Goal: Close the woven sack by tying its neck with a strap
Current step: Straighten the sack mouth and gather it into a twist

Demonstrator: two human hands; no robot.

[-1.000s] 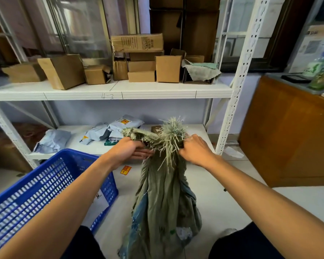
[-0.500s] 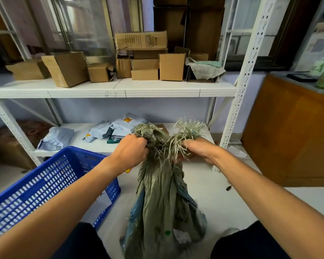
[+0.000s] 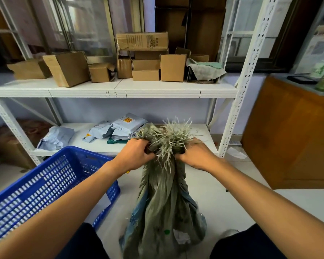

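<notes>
A grey-green woven sack [image 3: 165, 208] stands on the pale floor between my knees, its top gathered into a bunch with a frayed fringe [image 3: 168, 135] sticking up. My left hand [image 3: 135, 154] grips the left side of the bunched neck. On the right side of the same neck my right hand [image 3: 195, 155] is closed on the fabric. Both fists sit close together just under the fringe. I see no separate strap; my fingers hide the middle of the neck.
A blue plastic crate [image 3: 45, 187] stands at my left, touching the floor beside the sack. A white metal shelf rack [image 3: 120, 90] faces me with cardboard boxes [image 3: 144, 57] above and grey mailer bags [image 3: 120, 128] below. A wooden cabinet [image 3: 292, 135] is at the right.
My hands have drawn closer together on the sack's neck, bunching the top tighter. The loose flap that stuck out to the left is now gathered in.
</notes>
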